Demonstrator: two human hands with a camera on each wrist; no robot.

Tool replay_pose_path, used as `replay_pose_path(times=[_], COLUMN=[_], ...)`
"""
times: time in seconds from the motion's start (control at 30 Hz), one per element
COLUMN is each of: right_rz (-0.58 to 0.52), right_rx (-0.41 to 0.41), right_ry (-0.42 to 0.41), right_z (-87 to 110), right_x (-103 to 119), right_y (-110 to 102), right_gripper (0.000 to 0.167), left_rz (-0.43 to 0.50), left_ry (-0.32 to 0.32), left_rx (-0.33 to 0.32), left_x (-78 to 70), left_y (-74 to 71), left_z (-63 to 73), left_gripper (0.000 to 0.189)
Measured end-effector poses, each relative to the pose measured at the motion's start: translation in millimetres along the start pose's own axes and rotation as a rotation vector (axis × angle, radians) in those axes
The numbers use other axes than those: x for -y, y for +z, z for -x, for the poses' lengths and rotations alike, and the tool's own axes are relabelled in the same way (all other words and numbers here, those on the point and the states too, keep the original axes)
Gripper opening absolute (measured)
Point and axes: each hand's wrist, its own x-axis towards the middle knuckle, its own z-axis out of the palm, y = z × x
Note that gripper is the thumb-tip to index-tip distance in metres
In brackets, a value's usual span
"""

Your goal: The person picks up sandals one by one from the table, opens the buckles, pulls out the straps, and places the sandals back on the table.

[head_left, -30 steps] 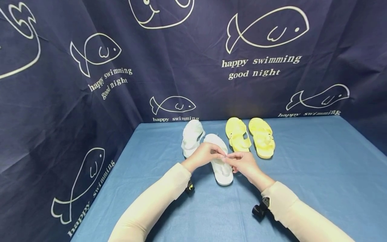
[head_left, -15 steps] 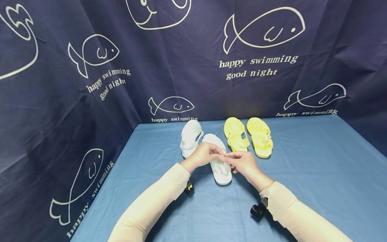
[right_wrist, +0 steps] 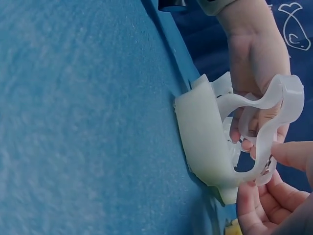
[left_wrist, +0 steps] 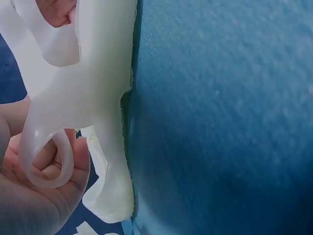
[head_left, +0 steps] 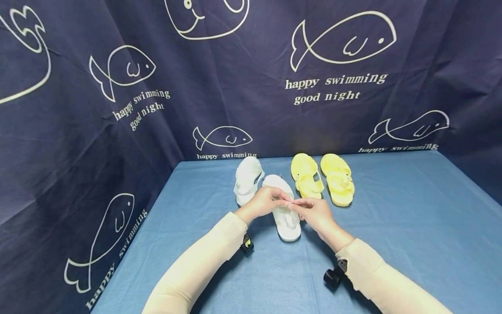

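Note:
A white sandal [head_left: 288,230] lies on the blue cloth with its toe toward me, under both hands. My left hand [head_left: 266,203] reaches in from the left, its thumb and index finger pinching the sandal's strap above the sole. From the right, my right hand [head_left: 317,216] meets it fingertip to fingertip. In the right wrist view, its thumb and fingers hold the translucent strap [right_wrist: 281,115] by a small metal buckle [right_wrist: 267,165]. The left wrist view shows a strap loop [left_wrist: 66,161] in front of the left hand's fingers.
The other white sandal [head_left: 247,181] sits just left and behind. Two yellow sandals [head_left: 303,172] stand side by side to the right, near the back. A dark blue curtain [head_left: 219,87] with fish drawings closes off the back and left of the table [head_left: 412,226].
Both hands stay at the same spot over the white sandal. The right hand's lower fingers have drawn in slightly, and the head view has shifted a little.

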Motion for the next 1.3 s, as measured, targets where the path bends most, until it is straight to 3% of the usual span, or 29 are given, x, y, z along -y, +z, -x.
replay_pose_path(times=[0.37,0.87,0.97,1.1,1.2,1.3], right_rz=[-0.068,-0.135,-0.165,-0.118,-0.037,-0.041], right_rx=[0.001,-0.025,-0.036,-0.071,-0.085,-0.090], right_ry=[0.045,0.089,0.098,0.088,0.050,0.048], right_z=[3.6,4.0,3.6,3.1,3.3,3.9], right_x=[-2.0,-5.1,-6.7,-8.0,-6.5,-5.9], right_y=[3.4,9.5,8.5,6.1,6.7,8.2], right_gripper=[0.035,0.035,0.034,0.031,0.029,0.028], left_rz=[0.037,0.034,0.043,0.116,0.146,0.144], left_ry=[-0.041,-0.013,-0.024,-0.075,-0.062,-0.049], left_rx=[0.024,0.030,-0.026,-0.140,-0.123,-0.075], left_x=[0.6,6.4,11.0,13.9,9.0,5.8], left_y=[0.2,-1.1,-6.4,-18.4,-24.9,-26.7], left_z=[0.7,3.2,4.8,3.9,0.2,-2.5], left_gripper=[0.012,0.014,0.015,0.016,0.019,0.020])
